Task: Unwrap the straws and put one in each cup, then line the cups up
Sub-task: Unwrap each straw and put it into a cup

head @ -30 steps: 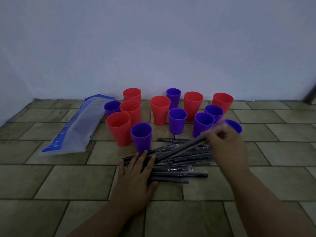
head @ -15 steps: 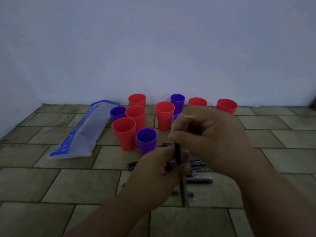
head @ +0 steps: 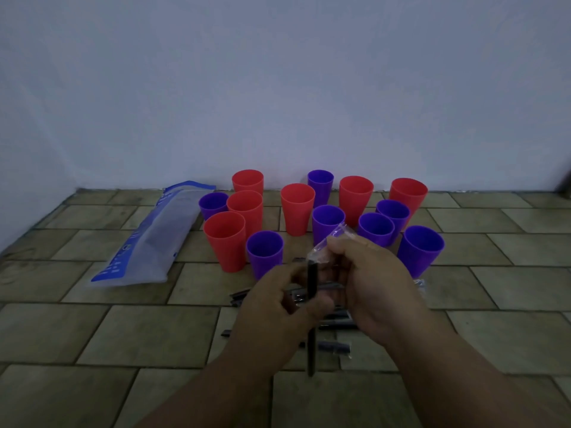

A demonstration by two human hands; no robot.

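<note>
Tiled floor (head: 92, 335): left hand (head: 278, 307) grips black straw (head: 311, 281), right hand (head: 374, 288) pinches wrapper (head: 335, 240)

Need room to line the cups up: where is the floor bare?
Bare tiles run right of the rightmost purple cup and in front of the plastic bag, left of the left hand. Crowded: the cup cluster and the wrapped straws in front of it.

My left hand (head: 278, 307) gripped a dark straw (head: 312, 291) upright at frame centre while my right hand (head: 370, 288) pinched its clear wrapper (head: 332, 242) above; red and purple cups (head: 265, 251) stood behind on the tiled floor (head: 92, 335)
</note>
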